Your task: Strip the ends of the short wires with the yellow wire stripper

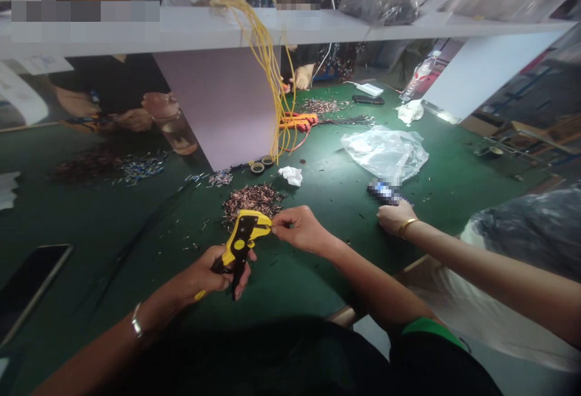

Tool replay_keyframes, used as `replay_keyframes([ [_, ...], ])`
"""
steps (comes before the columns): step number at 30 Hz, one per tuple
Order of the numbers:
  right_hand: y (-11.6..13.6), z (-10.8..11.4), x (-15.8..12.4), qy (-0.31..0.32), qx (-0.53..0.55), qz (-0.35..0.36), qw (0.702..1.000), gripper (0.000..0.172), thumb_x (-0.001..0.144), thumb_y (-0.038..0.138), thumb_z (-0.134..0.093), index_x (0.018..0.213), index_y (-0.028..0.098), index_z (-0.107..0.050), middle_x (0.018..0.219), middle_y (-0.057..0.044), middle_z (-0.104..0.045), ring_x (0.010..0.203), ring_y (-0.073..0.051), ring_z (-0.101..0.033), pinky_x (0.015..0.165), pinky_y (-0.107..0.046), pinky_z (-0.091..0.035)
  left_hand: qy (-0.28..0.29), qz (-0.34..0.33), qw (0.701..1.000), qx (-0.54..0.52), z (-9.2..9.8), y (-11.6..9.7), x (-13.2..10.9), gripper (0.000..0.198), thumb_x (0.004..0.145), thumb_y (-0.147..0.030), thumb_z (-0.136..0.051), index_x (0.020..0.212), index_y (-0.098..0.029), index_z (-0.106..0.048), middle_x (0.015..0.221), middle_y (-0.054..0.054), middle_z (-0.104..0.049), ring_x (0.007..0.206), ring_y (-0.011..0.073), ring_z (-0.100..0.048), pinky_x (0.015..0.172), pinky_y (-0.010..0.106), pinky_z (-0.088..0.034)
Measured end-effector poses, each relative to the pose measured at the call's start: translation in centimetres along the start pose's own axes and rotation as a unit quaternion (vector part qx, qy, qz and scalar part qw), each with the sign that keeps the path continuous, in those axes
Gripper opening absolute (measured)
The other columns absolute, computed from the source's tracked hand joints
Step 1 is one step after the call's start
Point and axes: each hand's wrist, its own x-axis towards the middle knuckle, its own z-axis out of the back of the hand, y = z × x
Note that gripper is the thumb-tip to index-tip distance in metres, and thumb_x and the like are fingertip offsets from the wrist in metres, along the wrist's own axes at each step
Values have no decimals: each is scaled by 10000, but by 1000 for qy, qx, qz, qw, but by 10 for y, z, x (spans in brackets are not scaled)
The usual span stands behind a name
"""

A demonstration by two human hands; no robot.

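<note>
My left hand (222,275) grips the handles of a yellow and black wire stripper (241,241), its jaws pointing up and to the right. At the jaws, the fingers of my right hand (299,228) are pinched together. What they hold is too small to make out, and its far end is hidden by the tool. Just behind the stripper lies a heap of short copper-coloured wire pieces (249,199) on the green tabletop (290,281).
Another person's hand (394,217) holds a phone (382,191) at the right. Behind are a clear plastic bag (385,151), crumpled tissue (291,175), tape rolls (257,168) and hanging yellow wires (267,75). A bottle (175,126) stands left of the purple partition (227,105); co-workers sit opposite.
</note>
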Motion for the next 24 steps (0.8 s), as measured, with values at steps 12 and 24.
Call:
replay_keyframes([
  [12, 3, 2, 0, -12, 2, -13, 1000, 157, 764, 158, -564, 688, 146, -701, 586, 24, -574, 550, -90, -477, 554, -219, -381, -13, -15, 999, -34, 3, 4, 0, 445, 629, -70, -598, 1071, -115, -599, 754, 52, -663, 595, 173, -611, 573, 330, -520],
  [24, -19, 42, -26, -96, -241, -23, 965, 220, 851, 170, -530, 796, 192, -742, 786, -51, -749, 705, -162, -659, 686, -243, -451, 36, -19, 999, -9, 0, 0, -1, 446, 662, -144, -677, 1101, -120, -602, 796, 56, -654, 660, 192, -623, 634, 349, -511],
])
